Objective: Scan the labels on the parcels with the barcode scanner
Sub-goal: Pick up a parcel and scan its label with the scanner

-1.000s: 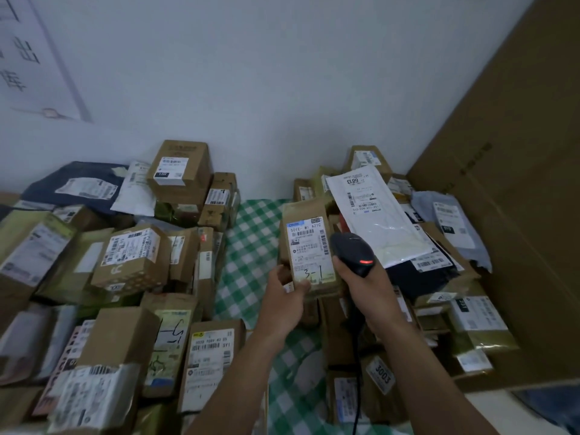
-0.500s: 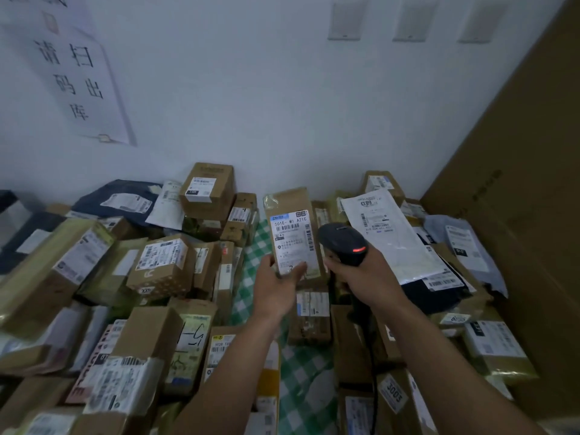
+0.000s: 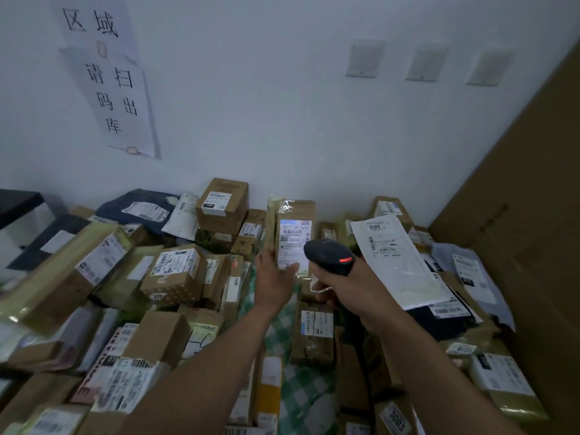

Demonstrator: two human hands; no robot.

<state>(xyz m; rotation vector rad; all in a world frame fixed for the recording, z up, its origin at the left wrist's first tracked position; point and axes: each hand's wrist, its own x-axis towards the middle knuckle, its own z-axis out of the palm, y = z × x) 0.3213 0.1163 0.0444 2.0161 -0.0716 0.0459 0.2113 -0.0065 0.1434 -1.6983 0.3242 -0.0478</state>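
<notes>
Upright parcel (image 3: 293,215) gripped at lower edge by left hand (image 3: 274,279); right hand (image 3: 343,288) curled round barcode scanner (image 3: 328,255), just beside label (image 3: 293,238). Best: square label to scanner, fingers off barcode.

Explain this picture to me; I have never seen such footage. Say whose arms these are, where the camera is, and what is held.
There is no machine here. One camera sits on a person's head and looks forward and down, so the two bare arms at the bottom are the wearer's own. The left hand holds a brown parcel upright, its label facing the camera. The right hand grips a black scanner with a red light lit, its head close to that label. Around them lie many more parcels, boxes and bags, piled on a green checked cloth against a white wall with a paper sign. A big cardboard sheet stands on the right.
</notes>
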